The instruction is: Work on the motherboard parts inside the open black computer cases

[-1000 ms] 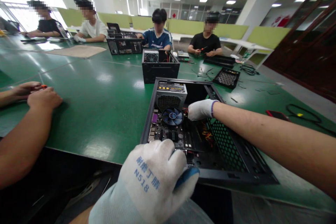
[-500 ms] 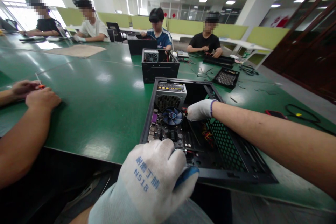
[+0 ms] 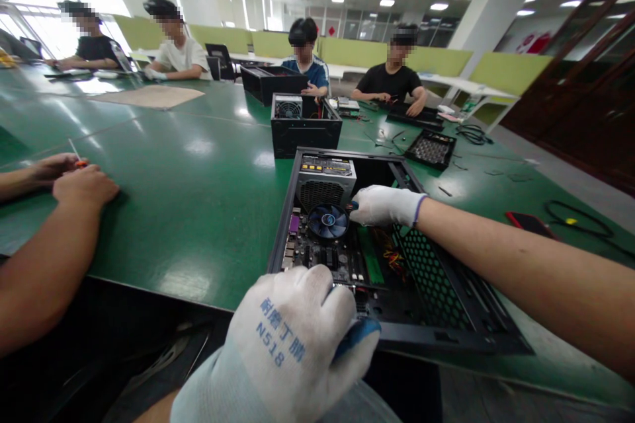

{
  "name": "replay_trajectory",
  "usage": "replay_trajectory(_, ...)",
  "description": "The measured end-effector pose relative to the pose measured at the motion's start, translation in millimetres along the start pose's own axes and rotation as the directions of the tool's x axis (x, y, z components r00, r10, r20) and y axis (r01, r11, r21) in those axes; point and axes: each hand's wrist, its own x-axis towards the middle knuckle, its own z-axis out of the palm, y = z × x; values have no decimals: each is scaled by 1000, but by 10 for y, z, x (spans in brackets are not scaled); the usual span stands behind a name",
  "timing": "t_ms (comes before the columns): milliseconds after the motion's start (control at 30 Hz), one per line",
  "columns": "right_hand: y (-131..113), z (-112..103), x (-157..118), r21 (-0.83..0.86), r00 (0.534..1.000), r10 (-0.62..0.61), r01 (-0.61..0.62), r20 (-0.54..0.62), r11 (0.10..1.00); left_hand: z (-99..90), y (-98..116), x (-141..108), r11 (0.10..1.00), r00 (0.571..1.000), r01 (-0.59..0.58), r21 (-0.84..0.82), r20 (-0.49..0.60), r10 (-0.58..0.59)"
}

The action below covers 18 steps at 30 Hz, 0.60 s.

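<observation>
An opened black computer case [image 3: 411,332] lies on the green table before me. Inside are a motherboard [image 3: 317,254], a round blue-bladed cooling fan [image 3: 328,221] and a grey power supply [image 3: 325,192]. My left hand [image 3: 297,337], in a white glove, is closed at the near left corner of the case; its fingertips are hidden. Also gloved, my right hand [image 3: 384,205] reaches inside with fingers pinched at the fan's right side. What they pinch is hidden. A green strip [image 3: 371,256] shows along the board's right side, and coloured wires [image 3: 391,258] lie beyond it.
To the left, another person's hands [image 3: 82,178] hold a thin tool with an orange handle. Another opened case [image 3: 305,135] stands behind mine. Several people sit along the far side. A black tray-like part [image 3: 430,149], a red-edged phone-like object [image 3: 530,223] and a black cable [image 3: 578,221] lie at right.
My right hand has shifted slightly right and its fingers have turned. The green strip beside the motherboard now shows. My left hand stays at the case corner. The view has shifted slightly.
</observation>
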Motion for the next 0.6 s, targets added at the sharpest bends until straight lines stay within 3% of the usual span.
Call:
replay_trajectory(67,-84,-57,-114,-34,999,-3,2,-40,999,1,2,3,1000,1000,-5,2,-5,5)
replay_trajectory(267,-358,54,-259,-269,939,-326,288,-111,919,-14,18,24,1000,1000,-6,15,-7,6)
replay_trajectory(467,-399,99,-219,-394,900,-426,359,-95,846,-9,10,21,1000,1000,-12,25,-24,13)
replay_trajectory(600,-309,16,-373,-369,921,-381,326,-85,870,-8,12,10,1000,1000,1,12,3,-1)
